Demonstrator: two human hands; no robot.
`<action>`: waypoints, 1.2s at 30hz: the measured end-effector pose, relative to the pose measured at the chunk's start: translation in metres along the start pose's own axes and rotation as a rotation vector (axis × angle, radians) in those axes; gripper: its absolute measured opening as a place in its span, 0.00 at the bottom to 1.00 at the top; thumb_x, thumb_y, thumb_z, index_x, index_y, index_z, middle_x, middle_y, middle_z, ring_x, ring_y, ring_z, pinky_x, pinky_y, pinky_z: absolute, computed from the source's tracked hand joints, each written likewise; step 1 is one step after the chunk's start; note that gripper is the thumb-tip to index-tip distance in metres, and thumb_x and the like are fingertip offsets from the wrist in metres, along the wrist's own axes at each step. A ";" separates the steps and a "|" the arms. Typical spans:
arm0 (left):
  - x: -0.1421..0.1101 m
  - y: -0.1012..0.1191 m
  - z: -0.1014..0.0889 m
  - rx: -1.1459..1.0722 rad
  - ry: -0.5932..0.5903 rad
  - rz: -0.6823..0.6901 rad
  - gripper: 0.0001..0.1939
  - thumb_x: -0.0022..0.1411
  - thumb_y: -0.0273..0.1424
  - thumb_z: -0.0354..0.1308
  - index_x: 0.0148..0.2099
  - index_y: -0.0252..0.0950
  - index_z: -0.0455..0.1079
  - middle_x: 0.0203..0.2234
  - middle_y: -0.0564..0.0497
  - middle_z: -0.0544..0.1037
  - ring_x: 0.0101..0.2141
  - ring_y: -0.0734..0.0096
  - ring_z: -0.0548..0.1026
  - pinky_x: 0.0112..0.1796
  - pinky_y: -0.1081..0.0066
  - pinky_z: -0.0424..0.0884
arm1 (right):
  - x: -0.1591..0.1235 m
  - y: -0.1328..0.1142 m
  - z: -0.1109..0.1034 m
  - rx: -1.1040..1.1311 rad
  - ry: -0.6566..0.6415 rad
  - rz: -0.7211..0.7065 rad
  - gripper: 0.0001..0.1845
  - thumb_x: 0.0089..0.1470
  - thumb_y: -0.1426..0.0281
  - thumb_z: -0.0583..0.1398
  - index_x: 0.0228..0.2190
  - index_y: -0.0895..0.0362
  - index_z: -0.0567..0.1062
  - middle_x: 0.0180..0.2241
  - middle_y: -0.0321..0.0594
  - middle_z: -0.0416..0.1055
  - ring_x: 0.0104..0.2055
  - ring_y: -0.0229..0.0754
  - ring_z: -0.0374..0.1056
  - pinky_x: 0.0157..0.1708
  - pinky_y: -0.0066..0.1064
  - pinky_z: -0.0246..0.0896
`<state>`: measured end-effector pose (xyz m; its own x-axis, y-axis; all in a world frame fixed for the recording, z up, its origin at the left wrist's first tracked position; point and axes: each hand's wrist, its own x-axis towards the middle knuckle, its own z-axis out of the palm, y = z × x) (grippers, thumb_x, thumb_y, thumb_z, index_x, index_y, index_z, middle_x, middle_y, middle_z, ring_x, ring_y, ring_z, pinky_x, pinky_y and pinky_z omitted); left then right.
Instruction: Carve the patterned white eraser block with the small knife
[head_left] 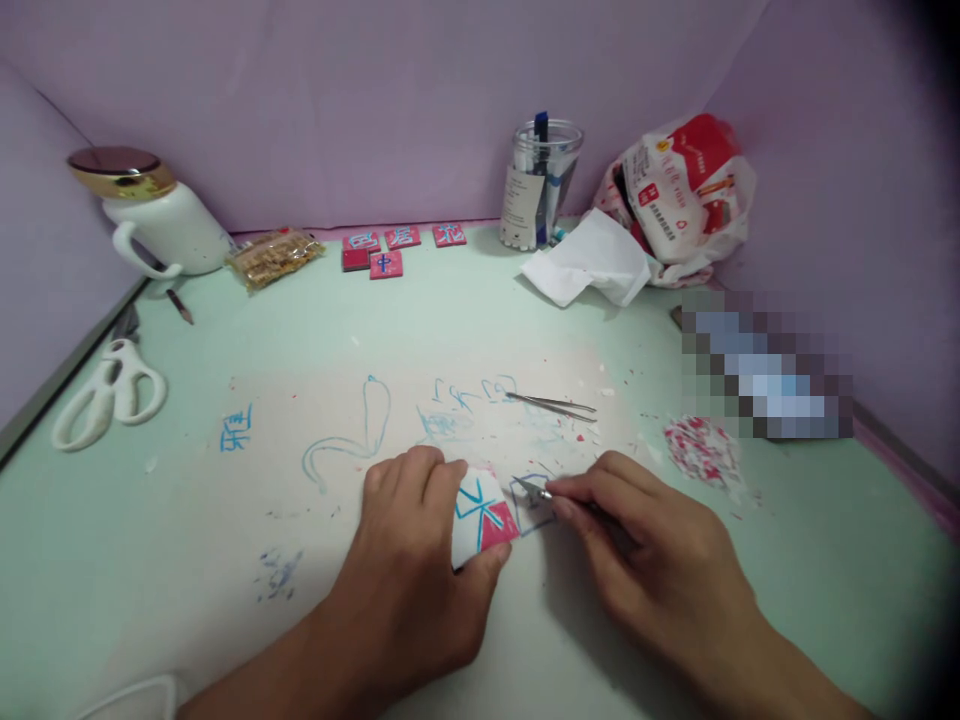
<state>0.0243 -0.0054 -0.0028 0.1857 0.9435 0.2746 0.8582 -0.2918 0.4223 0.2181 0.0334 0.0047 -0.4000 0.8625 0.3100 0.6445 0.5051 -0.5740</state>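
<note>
My left hand (424,550) grips a small square tile (471,520) by its edges, thumb at the near side and fingers at the far side. The tile's face is partly white and partly pink, with a blue character drawn on it. Pinched in my right hand (645,540) is a craft knife (536,490), its pointed blade aimed left, a little apart from the tile's right edge. Under both hands lies a pale sheet (337,530) with blue drawn marks. Tweezers (555,406) rest on it beyond the knife.
White scissors (112,390) and a pencil stub (180,307) lie at left, near a white mug (169,230) and a wrapped snack (276,258). Several pink tiles (386,264) sit at the back. A pen jar (540,190), crumpled tissue (589,262), plastic bag (675,200) and shavings pile (701,452) stand right.
</note>
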 end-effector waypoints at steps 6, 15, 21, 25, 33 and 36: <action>-0.001 -0.006 0.000 -0.041 -0.023 0.043 0.25 0.56 0.28 0.56 0.55 0.29 0.59 0.47 0.39 0.64 0.48 0.53 0.63 0.48 0.51 0.59 | 0.005 0.007 0.007 -0.029 -0.008 -0.072 0.08 0.56 0.75 0.57 0.35 0.55 0.76 0.27 0.37 0.69 0.27 0.37 0.64 0.24 0.28 0.57; 0.002 -0.014 -0.009 -0.141 -0.131 0.094 0.26 0.58 0.22 0.47 0.59 0.35 0.58 0.55 0.41 0.64 0.54 0.54 0.61 0.52 0.49 0.57 | 0.013 0.019 0.002 -0.073 -0.002 -0.235 0.10 0.53 0.78 0.59 0.36 0.56 0.77 0.32 0.38 0.73 0.32 0.38 0.68 0.29 0.28 0.61; 0.002 -0.012 -0.008 -0.112 -0.110 0.025 0.33 0.59 0.33 0.53 0.64 0.33 0.49 0.59 0.37 0.58 0.59 0.50 0.55 0.55 0.48 0.56 | 0.014 0.017 0.001 -0.090 0.018 -0.264 0.10 0.53 0.77 0.58 0.36 0.56 0.77 0.31 0.37 0.74 0.29 0.35 0.69 0.26 0.26 0.62; 0.004 -0.009 0.000 -0.011 -0.013 -0.031 0.29 0.57 0.35 0.57 0.59 0.32 0.55 0.52 0.37 0.64 0.53 0.49 0.62 0.51 0.49 0.61 | 0.016 0.013 0.001 -0.135 0.004 -0.287 0.11 0.53 0.79 0.58 0.35 0.55 0.78 0.30 0.36 0.75 0.29 0.35 0.70 0.27 0.26 0.62; 0.007 -0.009 -0.003 -0.073 -0.023 0.018 0.23 0.58 0.25 0.53 0.56 0.31 0.59 0.49 0.40 0.68 0.49 0.55 0.64 0.50 0.51 0.58 | 0.020 0.010 0.002 -0.182 0.007 -0.412 0.14 0.52 0.81 0.55 0.33 0.55 0.78 0.30 0.37 0.76 0.31 0.37 0.71 0.30 0.27 0.65; 0.007 -0.009 -0.003 -0.081 -0.019 0.025 0.23 0.58 0.25 0.53 0.56 0.30 0.60 0.48 0.40 0.68 0.49 0.55 0.64 0.50 0.51 0.57 | 0.021 0.009 0.003 -0.193 0.004 -0.411 0.15 0.52 0.81 0.55 0.33 0.55 0.78 0.30 0.36 0.77 0.31 0.37 0.71 0.29 0.28 0.64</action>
<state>0.0166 0.0029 -0.0020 0.2159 0.9383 0.2701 0.8117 -0.3262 0.4845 0.2138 0.0554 0.0041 -0.6458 0.5889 0.4860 0.5426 0.8018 -0.2504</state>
